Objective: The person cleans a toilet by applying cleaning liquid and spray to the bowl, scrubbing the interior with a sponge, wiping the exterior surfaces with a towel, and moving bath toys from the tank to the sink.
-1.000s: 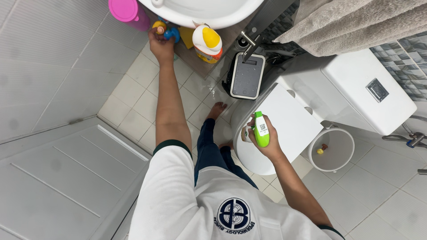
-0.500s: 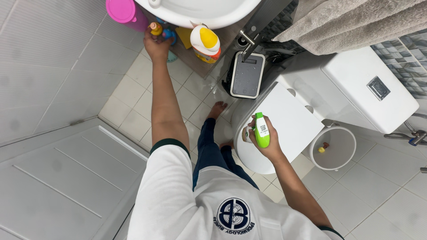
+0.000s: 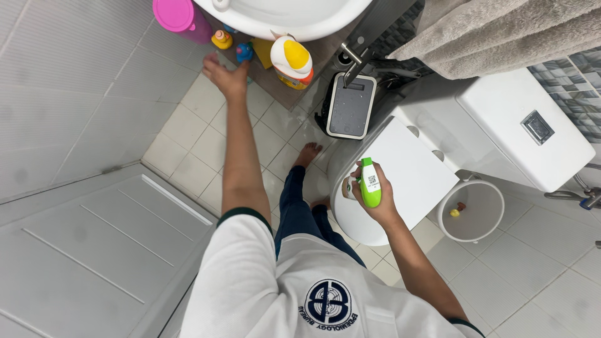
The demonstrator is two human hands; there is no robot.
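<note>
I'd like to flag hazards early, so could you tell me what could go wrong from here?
The left hand hangs open just beside the small bottles under the sink; a careless sweep could knock them over. The right hand holds the green spray bottle over the closed toilet lid; if squeezed, spray might land there. The bare feet stand on floor tiles that look damp in places, so slipping seems possible.

The location is a home bathroom, identified by a white toilet [image 3: 400, 169] with a closed lid and a cistern [image 3: 519, 125], a white washbasin [image 3: 288, 15], a tiled floor [image 3: 188, 134], a hanging towel [image 3: 494, 31] and a small waste bin [image 3: 471, 211].
</note>
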